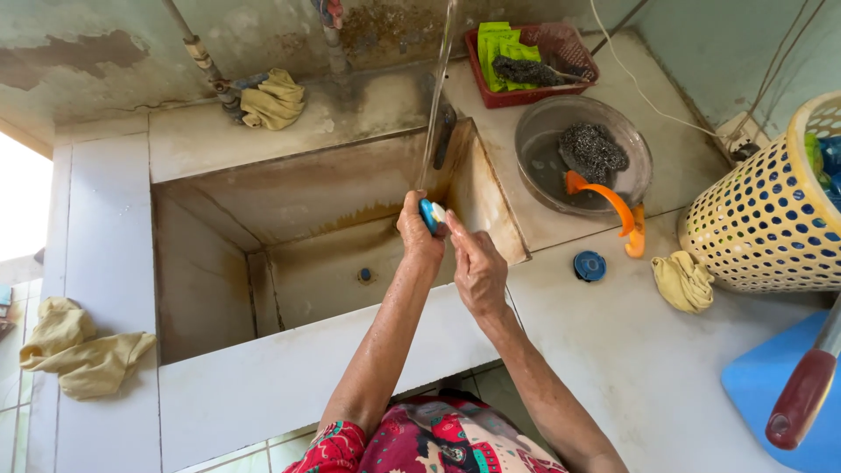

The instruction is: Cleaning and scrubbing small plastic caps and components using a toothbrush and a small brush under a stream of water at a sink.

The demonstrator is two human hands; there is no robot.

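Observation:
My left hand is closed around a small blue and white object and holds it over the concrete sink basin. A thin stream of water falls from above straight onto that object. Right beside it, my right hand has its fingers stretched up, and their tips touch the object. Both forearms reach up from the bottom edge of the view, above patterned red clothing.
On the counter to the right are a metal bowl with a steel scrubber, an orange-handled tool, a blue round cap, a red basket, a yellow perforated basket and a blue board. Yellow cloths lie about.

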